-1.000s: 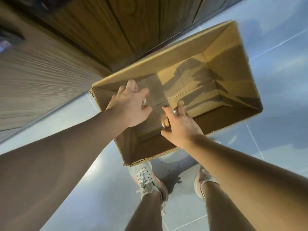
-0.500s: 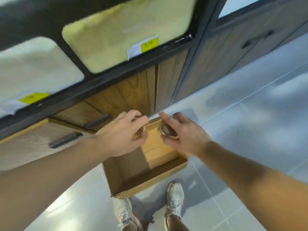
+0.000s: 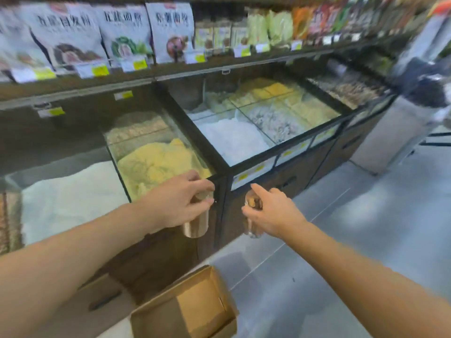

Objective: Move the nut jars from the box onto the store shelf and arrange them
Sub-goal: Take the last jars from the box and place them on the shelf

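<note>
Item 1, left hand [image 3: 179,201]: fingers curled from above round the lid end of a nut jar [image 3: 196,224], which hung below the palm, body down, in front of the dark cabinet edge of the bulk bins [image 3: 244,132]. Gripped by the top, probably so the base could be set down first.

Item 2, right hand [image 3: 273,211]: wrapped round a second jar [image 3: 253,203], nuts visible through its clear wall; index finger extended forward, the rest closed about it. Jar held level with the first, the two apart.

Item 3, cardboard box [image 3: 195,311]: stood on the floor below both hands, against the cabinet base; its visible part showed no jars, the rest cut off by the frame.

Item 4, store shelf [image 3: 170,69]: ran above the bins, stocked with printed pouches [image 3: 124,32] and yellow price tags; both jars were well below it and clear of it. Judged stage: jars carried upward, placing not yet begun
</note>
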Available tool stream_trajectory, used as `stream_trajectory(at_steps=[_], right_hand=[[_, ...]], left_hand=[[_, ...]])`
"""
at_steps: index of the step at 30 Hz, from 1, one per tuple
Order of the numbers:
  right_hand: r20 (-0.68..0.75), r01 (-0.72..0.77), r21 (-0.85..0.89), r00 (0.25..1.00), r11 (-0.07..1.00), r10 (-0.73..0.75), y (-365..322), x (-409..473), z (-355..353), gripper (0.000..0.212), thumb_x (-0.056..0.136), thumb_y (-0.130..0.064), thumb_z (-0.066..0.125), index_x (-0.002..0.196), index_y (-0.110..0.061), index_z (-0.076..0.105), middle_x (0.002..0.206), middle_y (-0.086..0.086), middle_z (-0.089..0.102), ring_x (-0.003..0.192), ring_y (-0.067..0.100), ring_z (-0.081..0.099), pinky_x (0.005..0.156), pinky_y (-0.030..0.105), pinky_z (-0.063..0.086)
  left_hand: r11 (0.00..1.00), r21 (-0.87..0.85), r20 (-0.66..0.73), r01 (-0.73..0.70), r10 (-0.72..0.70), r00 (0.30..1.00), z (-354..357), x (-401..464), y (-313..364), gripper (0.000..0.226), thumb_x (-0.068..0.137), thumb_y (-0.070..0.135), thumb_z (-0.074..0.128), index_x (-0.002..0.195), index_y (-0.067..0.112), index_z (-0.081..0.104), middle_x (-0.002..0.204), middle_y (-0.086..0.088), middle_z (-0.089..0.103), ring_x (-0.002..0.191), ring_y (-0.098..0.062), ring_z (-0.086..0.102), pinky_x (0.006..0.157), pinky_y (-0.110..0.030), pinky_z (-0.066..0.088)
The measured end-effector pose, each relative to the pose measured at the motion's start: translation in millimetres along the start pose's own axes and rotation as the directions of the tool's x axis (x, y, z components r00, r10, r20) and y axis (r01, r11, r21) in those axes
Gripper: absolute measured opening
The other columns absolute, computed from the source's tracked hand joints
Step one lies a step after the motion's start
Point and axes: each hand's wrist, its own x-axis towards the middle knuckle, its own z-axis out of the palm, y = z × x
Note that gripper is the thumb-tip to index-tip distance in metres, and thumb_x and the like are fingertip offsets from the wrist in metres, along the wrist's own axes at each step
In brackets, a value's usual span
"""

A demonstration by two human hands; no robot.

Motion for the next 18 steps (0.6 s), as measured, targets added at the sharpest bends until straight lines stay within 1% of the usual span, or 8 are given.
stream_trajectory(at_steps=[2, 5, 8, 10, 11, 14, 16, 18], right_hand=[[-0.048, -0.04, 0.006, 0.998, 0.999, 0.041, -6.3, -17.7, -40.0, 0.071, 0.09, -0.06, 0.05, 0.154, -0.037, 0.031, 0.123, 0.009, 0.051, 0.11, 0.036, 0.057, 0.095, 0.043, 0.05], [-0.123, -0.099, 0.002, 0.988, 0.995, 0.098, -15.5, -50.1, -91.4, 0.071, 0.091, -0.059, 0.049, 0.155, -0.035, 0.03, 0.119, 0.007, 0.05, 0.105, 0.033, 0.057, 0.09, 0.039, 0.051], [-0.214, -0.161, 0.032, 0.963, 0.986, 0.164, -23.2, -84.5, -131.2, 0.074, 0.091, -0.06, 0.05, 0.157, -0.033, 0.029, 0.126, 0.009, 0.051, 0.11, 0.033, 0.057, 0.088, 0.037, 0.05], [-0.258, -0.213, 0.035, 0.942, 0.976, 0.215, -25.5, -108.0, -151.8, 0.074, 0.09, -0.061, 0.05, 0.155, -0.031, 0.033, 0.128, 0.01, 0.054, 0.11, 0.032, 0.058, 0.085, 0.036, 0.05], [-0.277, -0.234, 0.039, 0.932, 0.971, 0.235, -25.5, -120.5, -160.1, 0.073, 0.089, -0.061, 0.051, 0.153, -0.03, 0.036, 0.124, 0.01, 0.057, 0.107, 0.031, 0.059, 0.083, 0.035, 0.051], [-0.307, -0.299, 0.067, 0.902, 0.952, 0.305, -23.8, -160.9, -180.0, 0.056, 0.086, -0.062, 0.05, 0.132, -0.029, 0.048, 0.108, 0.007, 0.059, 0.093, 0.029, 0.06, 0.075, 0.037, 0.053], [-0.328, -0.343, 0.085, 0.877, 0.936, 0.351, -18.0, -190.2, -188.5, 0.048, 0.084, -0.062, 0.05, 0.118, -0.029, 0.051, 0.107, 0.006, 0.06, 0.093, 0.029, 0.06, 0.077, 0.038, 0.055], [-0.341, -0.381, 0.1, 0.855, 0.919, 0.391, -8.7, -220.9, -194.3, 0.046, 0.081, -0.062, 0.048, 0.113, -0.029, 0.05, 0.106, 0.006, 0.06, 0.095, 0.03, 0.06, 0.077, 0.038, 0.053]], left_hand=[[0.998, 0.019, -0.037, -0.055, 0.055, 0.998, -30.0, 2.1, 21.6, 0.041, 0.102, 0.053, 0.047, 0.136, 0.036, 0.06, 0.12, 0.005, 0.053, 0.099, -0.015, 0.058, 0.086, -0.028, 0.044], [0.987, 0.029, -0.064, -0.16, 0.161, 0.985, -64.3, -3.4, 50.5, 0.043, 0.101, 0.059, 0.044, 0.136, 0.039, 0.058, 0.119, 0.011, 0.052, 0.099, -0.009, 0.058, 0.09, -0.025, 0.046], [0.964, 0.063, -0.078, -0.259, 0.264, 0.961, -91.2, -6.9, 78.9, 0.042, 0.1, 0.062, 0.043, 0.133, 0.042, 0.057, 0.117, 0.016, 0.049, 0.099, -0.004, 0.056, 0.082, -0.011, 0.038], [0.947, 0.068, -0.077, -0.315, 0.319, 0.945, -103.4, -12.0, 99.1, 0.041, 0.1, 0.064, 0.042, 0.132, 0.042, 0.055, 0.116, 0.017, 0.047, 0.095, -0.003, 0.053, 0.075, -0.005, 0.034], [0.937, 0.062, -0.071, -0.343, 0.347, 0.935, -107.8, -13.9, 108.8, 0.042, 0.099, 0.065, 0.041, 0.132, 0.043, 0.055, 0.115, 0.018, 0.046, 0.093, -0.002, 0.052, 0.074, -0.005, 0.034], [0.901, 0.041, -0.056, -0.433, 0.435, 0.899, -117.0, -16.7, 138.6, 0.044, 0.097, 0.069, 0.04, 0.128, 0.043, 0.055, 0.112, 0.018, 0.046, 0.094, -0.002, 0.055, 0.079, -0.012, 0.042], [0.873, 0.037, -0.036, -0.486, 0.488, 0.872, -118.8, -18.2, 160.1, 0.042, 0.096, 0.07, 0.041, 0.124, 0.042, 0.056, 0.11, 0.017, 0.047, 0.093, -0.001, 0.054, 0.083, -0.021, 0.046], [0.841, 0.041, -0.018, -0.539, 0.54, 0.841, -117.9, -20.2, 185.1, 0.043, 0.095, 0.071, 0.041, 0.123, 0.042, 0.056, 0.109, 0.016, 0.048, 0.093, -0.002, 0.055, 0.085, -0.025, 0.047]])
